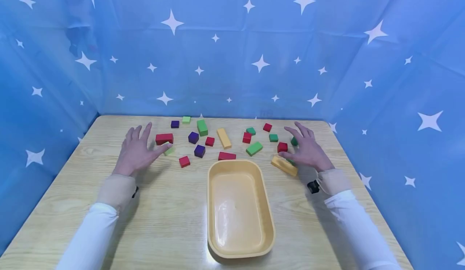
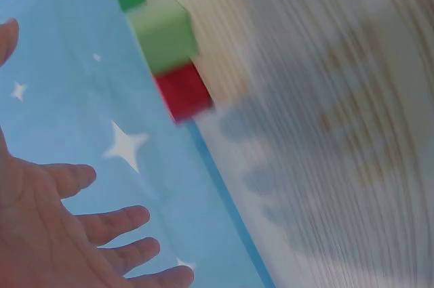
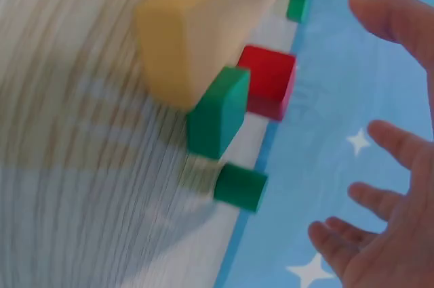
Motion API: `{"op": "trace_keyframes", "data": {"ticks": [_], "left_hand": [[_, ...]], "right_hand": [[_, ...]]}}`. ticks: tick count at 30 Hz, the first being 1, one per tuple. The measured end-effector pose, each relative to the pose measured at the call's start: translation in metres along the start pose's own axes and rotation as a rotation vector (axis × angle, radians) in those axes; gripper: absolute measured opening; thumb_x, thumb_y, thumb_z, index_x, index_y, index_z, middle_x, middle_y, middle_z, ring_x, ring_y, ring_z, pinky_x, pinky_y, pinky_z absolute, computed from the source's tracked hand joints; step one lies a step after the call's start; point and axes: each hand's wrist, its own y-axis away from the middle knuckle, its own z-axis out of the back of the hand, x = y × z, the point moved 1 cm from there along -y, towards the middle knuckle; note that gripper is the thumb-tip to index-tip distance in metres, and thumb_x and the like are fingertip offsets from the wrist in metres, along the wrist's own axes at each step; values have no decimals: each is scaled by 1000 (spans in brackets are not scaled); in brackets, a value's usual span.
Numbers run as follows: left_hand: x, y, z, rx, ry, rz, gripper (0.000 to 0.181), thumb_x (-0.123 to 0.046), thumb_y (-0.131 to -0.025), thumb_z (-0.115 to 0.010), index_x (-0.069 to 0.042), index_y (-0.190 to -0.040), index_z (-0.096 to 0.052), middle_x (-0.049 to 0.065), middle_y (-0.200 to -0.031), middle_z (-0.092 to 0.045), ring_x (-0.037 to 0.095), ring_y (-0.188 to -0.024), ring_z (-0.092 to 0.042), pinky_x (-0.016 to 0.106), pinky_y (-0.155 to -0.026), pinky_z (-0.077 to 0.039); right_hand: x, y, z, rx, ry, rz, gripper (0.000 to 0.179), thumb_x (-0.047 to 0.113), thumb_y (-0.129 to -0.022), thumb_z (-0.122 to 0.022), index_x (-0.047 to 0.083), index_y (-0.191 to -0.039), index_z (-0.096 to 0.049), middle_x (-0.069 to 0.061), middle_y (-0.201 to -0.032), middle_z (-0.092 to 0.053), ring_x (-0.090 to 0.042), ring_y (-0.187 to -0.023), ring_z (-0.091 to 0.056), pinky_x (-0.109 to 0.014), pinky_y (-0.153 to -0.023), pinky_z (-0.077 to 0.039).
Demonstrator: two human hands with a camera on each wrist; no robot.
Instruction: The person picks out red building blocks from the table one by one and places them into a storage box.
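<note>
Fingers spread, my left hand (image 1: 138, 152) hovers over the left of the table, with a red block (image 1: 164, 139) and a light green block (image 1: 168, 150) near its thumb. Both blocks show in the left wrist view, the light green block (image 2: 164, 36) above the red block (image 2: 183, 93). On the right, my right hand (image 1: 308, 152) is also spread and holds nothing. Below its thumb lie a long yellow block (image 1: 283, 166) and a red block (image 1: 282, 147). The right wrist view shows a green block (image 3: 218, 117) and a green cylinder (image 3: 241, 187) beside them.
A beige plastic tray (image 1: 241, 252) stands at the front middle of the wooden table (image 1: 174, 217). Behind it lie several scattered blocks, among them a purple block (image 1: 199, 151), a yellow block (image 1: 224, 138) and a green block (image 1: 254, 148). A blue star-patterned curtain (image 1: 225, 84) surrounds the table.
</note>
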Motion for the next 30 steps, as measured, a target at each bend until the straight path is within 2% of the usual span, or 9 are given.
{"op": "trace_keyframes", "data": {"ticks": [5,9,13,21,26,30], "left_hand": [[-25,7,-6,-35,64,-43,111,-81,-87,-53,-11,-165,-14,30,-165,-18,54,-151,-14,77,-114,-23],[-46,12,-12,-25,114,-69,110,-81,-87,-54,-12,-165,-17,27,-166,-20,50,-152,-18,75,-111,-33],[-65,17,-20,15,179,-109,106,-77,-87,-58,-15,-165,-21,24,-166,-21,46,-152,-23,72,-110,-38],[-98,27,-36,116,329,-192,91,-62,-91,-67,-14,-160,-34,20,-163,-32,44,-145,-41,65,-114,-39],[-110,29,-46,191,488,-252,79,-44,-95,-71,-9,-158,-37,21,-158,-39,42,-138,-51,56,-109,-49],[-116,31,-52,229,561,-275,70,-35,-95,-73,-5,-152,-45,23,-147,-51,39,-127,-58,49,-100,-56]], "right_hand": [[8,-4,-6,-11,-28,36,90,47,-86,-80,17,-159,-36,-20,-170,-16,-51,-151,-16,-73,-105,-40],[11,-6,-12,-9,-57,40,85,39,-87,-79,13,-157,-38,-22,-166,-24,-51,-148,-23,-71,-109,-37],[11,-7,-20,24,-99,11,83,35,-89,-79,12,-157,-38,-23,-162,-30,-50,-147,-27,-70,-111,-37],[12,-9,-29,52,-148,-18,78,30,-90,-78,8,-155,-41,-22,-155,-39,-47,-143,-35,-66,-112,-39],[13,-9,-31,38,-156,-34,72,25,-91,-75,4,-152,-44,-26,-151,-42,-48,-138,-39,-66,-112,-38],[11,-8,-33,26,-151,-42,67,22,-93,-73,3,-151,-46,-27,-148,-45,-46,-125,-50,-62,-103,-46]]}}
